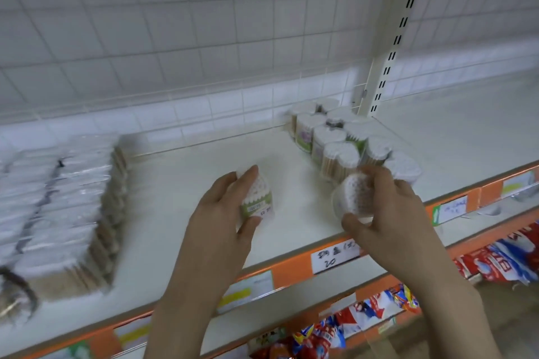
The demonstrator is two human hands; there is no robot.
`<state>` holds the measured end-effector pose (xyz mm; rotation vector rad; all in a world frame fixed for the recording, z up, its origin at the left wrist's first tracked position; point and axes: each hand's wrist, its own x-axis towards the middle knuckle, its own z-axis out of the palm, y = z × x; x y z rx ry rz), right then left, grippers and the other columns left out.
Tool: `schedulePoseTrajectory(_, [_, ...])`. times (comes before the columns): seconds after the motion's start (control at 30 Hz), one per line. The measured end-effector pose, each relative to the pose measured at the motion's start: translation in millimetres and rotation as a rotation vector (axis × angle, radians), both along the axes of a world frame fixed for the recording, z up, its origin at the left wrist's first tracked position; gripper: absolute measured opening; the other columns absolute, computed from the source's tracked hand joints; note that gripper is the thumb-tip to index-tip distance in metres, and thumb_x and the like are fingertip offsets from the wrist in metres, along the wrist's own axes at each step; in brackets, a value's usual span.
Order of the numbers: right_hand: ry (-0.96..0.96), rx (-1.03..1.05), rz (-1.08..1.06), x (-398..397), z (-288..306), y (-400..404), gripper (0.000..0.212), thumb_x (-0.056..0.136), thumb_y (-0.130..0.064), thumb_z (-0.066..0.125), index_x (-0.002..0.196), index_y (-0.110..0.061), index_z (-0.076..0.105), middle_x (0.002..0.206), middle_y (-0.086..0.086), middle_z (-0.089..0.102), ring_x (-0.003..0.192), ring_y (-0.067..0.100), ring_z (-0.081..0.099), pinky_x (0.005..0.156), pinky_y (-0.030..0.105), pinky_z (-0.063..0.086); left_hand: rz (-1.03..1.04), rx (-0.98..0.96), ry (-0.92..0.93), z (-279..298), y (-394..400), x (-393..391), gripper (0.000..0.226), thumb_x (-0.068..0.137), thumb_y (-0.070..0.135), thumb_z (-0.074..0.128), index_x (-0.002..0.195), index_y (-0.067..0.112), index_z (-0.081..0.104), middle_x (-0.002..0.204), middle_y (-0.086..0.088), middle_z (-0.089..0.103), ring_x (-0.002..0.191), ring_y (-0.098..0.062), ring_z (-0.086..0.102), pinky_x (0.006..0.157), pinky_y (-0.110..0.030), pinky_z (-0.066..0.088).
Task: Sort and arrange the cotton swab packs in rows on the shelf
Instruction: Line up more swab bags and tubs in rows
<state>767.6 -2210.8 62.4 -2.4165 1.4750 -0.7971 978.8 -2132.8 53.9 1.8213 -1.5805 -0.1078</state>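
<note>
My left hand (221, 207) grips a cotton swab pack with a green label (258, 198), held just above the white shelf (180, 183) near its middle. My right hand (385, 213) grips a second clear pack (351, 194), tilted so its white swab tips face me, over the shelf's front edge. Just behind that hand, several upright swab packs (329, 140) stand in two rows running to the back right corner. Flat bagged swab packs (64, 201) lie in rows at the left of the shelf.
A wire grid panel (204, 23) backs the shelf and a slotted upright post (390, 46) stands at the right. The orange front rail (291, 271) carries price labels. Colourful red and blue packets (495, 259) hang on the level below.
</note>
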Motion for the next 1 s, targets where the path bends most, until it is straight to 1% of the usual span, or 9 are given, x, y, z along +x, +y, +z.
schedulePoseTrajectory(0.07, [0.032, -0.019, 0.023, -13.1, -1.1, -14.6, 0.055, 0.071, -0.022, 0.069, 0.119, -0.014, 0.043, 0.082, -0.006, 0.045, 0.087, 0.019, 0.038, 0.071, 0.03, 0.026, 0.007, 0.012, 0.016, -2.8, -14.2, -18.9, 0.068, 0.079, 0.01, 0.07, 0.137, 0.029, 0.041, 0.136, -0.002, 0.047, 0.125, -0.018, 0.045, 0.101, -0.022, 0.033])
schedulePoseTrajectory(0.17, [0.106, -0.056, 0.056, -28.7, -7.9, -36.3, 0.056, 0.07, -0.026, 0.07, 0.119, -0.016, 0.046, 0.084, 0.0, 0.055, 0.099, 0.022, 0.042, 0.075, 0.029, 0.024, -0.006, 0.033, 0.005, -8.9, -34.9, -48.1, 0.068, 0.08, 0.01, 0.07, 0.138, 0.029, 0.04, 0.137, -0.001, 0.047, 0.124, -0.018, 0.045, 0.102, -0.025, 0.036])
schedulePoseTrajectory(0.27, [0.161, -0.089, 0.13, -33.8, -13.4, -52.0, 0.057, 0.07, -0.032, 0.068, 0.122, -0.021, 0.045, 0.091, -0.001, 0.055, 0.109, 0.021, 0.036, 0.077, 0.025, 0.016, -0.011, 0.043, 0.02, -12.8, -44.4, -64.6, 0.067, 0.079, 0.01, 0.071, 0.137, 0.027, 0.042, 0.135, 0.0, 0.048, 0.123, -0.017, 0.047, 0.102, -0.027, 0.039])
schedulePoseTrajectory(0.37, [0.147, -0.095, 0.195, -33.7, -15.5, -63.4, 0.056, 0.072, -0.035, 0.067, 0.123, -0.023, 0.048, 0.103, -0.004, 0.056, 0.111, 0.015, 0.027, 0.077, 0.022, 0.011, 0.038, 0.06, 0.0, -16.1, -48.9, -69.7, 0.066, 0.077, 0.008, 0.072, 0.135, 0.023, 0.045, 0.133, 0.001, 0.05, 0.12, -0.017, 0.049, 0.097, -0.016, 0.034])
schedulePoseTrajectory(0.47, [0.149, -0.107, 0.22, -31.7, -13.6, -73.8, 0.053, 0.07, -0.033, 0.073, 0.119, -0.02, 0.057, 0.112, -0.003, 0.06, 0.111, 0.015, 0.026, 0.078, 0.026, 0.015, 0.09, 0.067, 0.017, -17.0, -50.6, -69.8, 0.062, 0.077, 0.008, 0.071, 0.132, 0.021, 0.046, 0.131, 0.005, 0.052, 0.116, -0.014, 0.049, 0.088, -0.001, 0.025])
schedulePoseTrajectory(0.57, [0.165, -0.091, 0.264, -32.0, -11.6, -84.3, 0.052, 0.074, -0.04, 0.069, 0.122, -0.025, 0.056, 0.116, -0.01, 0.056, 0.114, 0.011, 0.022, 0.081, 0.024, 0.013, 0.13, 0.066, 0.064, -18.3, -51.5, -69.9, 0.061, 0.078, 0.009, 0.071, 0.131, 0.024, 0.044, 0.127, 0.008, 0.053, 0.112, -0.007, 0.047, 0.082, 0.008, 0.023])
schedulePoseTrajectory(0.63, [0.14, -0.078, 0.308, -33.6, -10.6, -89.5, 0.05, 0.075, -0.041, 0.067, 0.121, -0.028, 0.054, 0.108, -0.018, 0.052, 0.114, 0.008, 0.021, 0.08, 0.02, 0.01, 0.149, 0.067, 0.067, -20.2, -52.4, -69.4, 0.06, 0.078, 0.008, 0.07, 0.13, 0.024, 0.045, 0.127, 0.008, 0.053, 0.111, -0.006, 0.047, 0.082, 0.008, 0.024])
schedulePoseTrajectory(0.77, [0.107, -0.048, 0.359, -36.5, -8.8, -94.7, 0.046, 0.075, -0.036, 0.066, 0.118, -0.027, 0.052, 0.079, -0.031, 0.035, 0.106, 0.008, 0.029, 0.077, 0.021, 0.011, 0.176, 0.073, 0.058, -23.2, -55.3, -69.6, 0.06, 0.078, 0.008, 0.071, 0.129, 0.026, 0.045, 0.127, 0.011, 0.052, 0.111, -0.007, 0.048, 0.086, -0.004, 0.031])
schedulePoseTrajectory(1.0, [0.147, -0.009, 0.462, -45.0, -5.1, -101.4, 0.041, 0.079, -0.039, 0.059, 0.117, -0.04, 0.044, 0.105, -0.03, 0.041, 0.105, -0.005, 0.032, 0.086, 0.021, 0.011, 0.19, 0.03, 0.056, -24.7, -63.6, -74.2, 0.06, 0.076, 0.007, 0.072, 0.127, 0.026, 0.047, 0.121, 0.015, 0.052, 0.106, -0.002, 0.047, 0.085, -0.008, 0.034])
